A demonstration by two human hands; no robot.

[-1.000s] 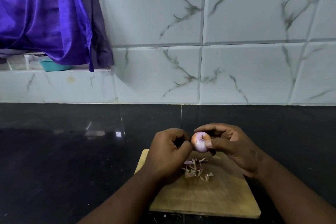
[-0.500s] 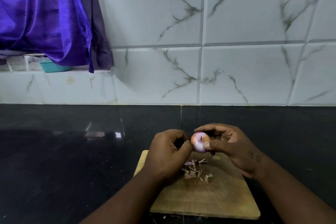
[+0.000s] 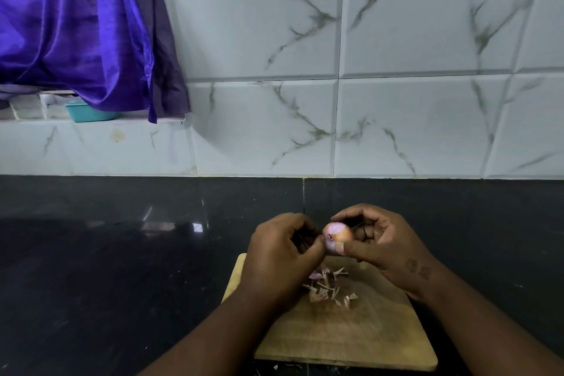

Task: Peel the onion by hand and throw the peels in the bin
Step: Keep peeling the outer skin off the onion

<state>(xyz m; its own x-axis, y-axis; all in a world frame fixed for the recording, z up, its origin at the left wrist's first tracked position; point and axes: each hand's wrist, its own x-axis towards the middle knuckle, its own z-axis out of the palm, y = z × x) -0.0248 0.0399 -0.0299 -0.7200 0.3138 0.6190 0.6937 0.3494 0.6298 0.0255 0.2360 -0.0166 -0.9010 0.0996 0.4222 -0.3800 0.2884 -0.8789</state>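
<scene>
A small pinkish onion (image 3: 336, 235) is held above the wooden cutting board (image 3: 351, 336). My right hand (image 3: 378, 244) grips it between thumb and curled fingers. My left hand (image 3: 280, 256) is curled beside it, its thumb and fingertips pinching at the onion's left end. A little heap of dry peel scraps (image 3: 328, 285) lies on the board under the hands. No bin is in view.
The board sits on a black stone counter (image 3: 122, 268) against a white marble-tiled wall (image 3: 366, 70). At upper left a purple curtain (image 3: 76, 24) hangs over a ledge with a teal tub (image 3: 88, 113).
The onion has turned a little in my right hand, showing more of its orange-brown side. Both hands stay in nearly the same place.
</scene>
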